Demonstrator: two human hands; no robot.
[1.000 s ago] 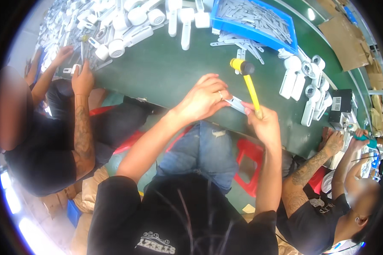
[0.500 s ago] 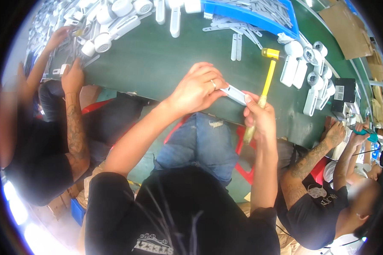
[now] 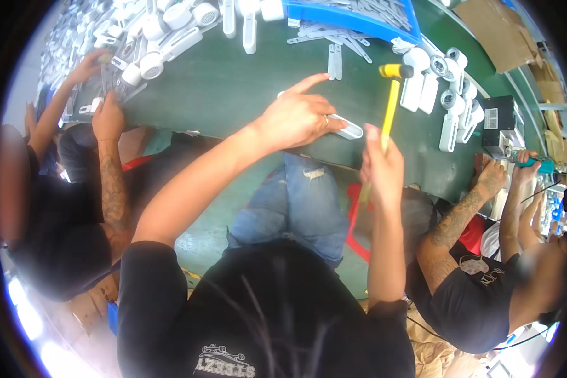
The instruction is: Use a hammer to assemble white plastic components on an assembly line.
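My left hand (image 3: pixel 296 118) is closed over a long white plastic handle piece (image 3: pixel 350 129) with a rounded end, just above or on the green table near its front edge. The index finger of that hand points forward toward two slim grey strips (image 3: pixel 335 62). Most of the piece is hidden under the palm. To its right, my right hand (image 3: pixel 382 165) grips a yellow mallet (image 3: pixel 390 110) by its handle, head up. The thumb of that hand is close to the white piece but apart from it.
A blue tray (image 3: pixel 359 25) of grey strips stands at the far side of the green table (image 3: pixel 220 88). White round-headed parts (image 3: pixel 450 101) lie at the right, more (image 3: pixel 151 65) at the left. Beside a black box (image 3: pixel 503 126) a co-worker's hand (image 3: pixel 491 176) works; another co-worker sits left.
My right hand has let go of the white handle piece and keeps the mallet. My left hand now holds the piece lower, with its index finger stretched out. The view has shifted slightly.
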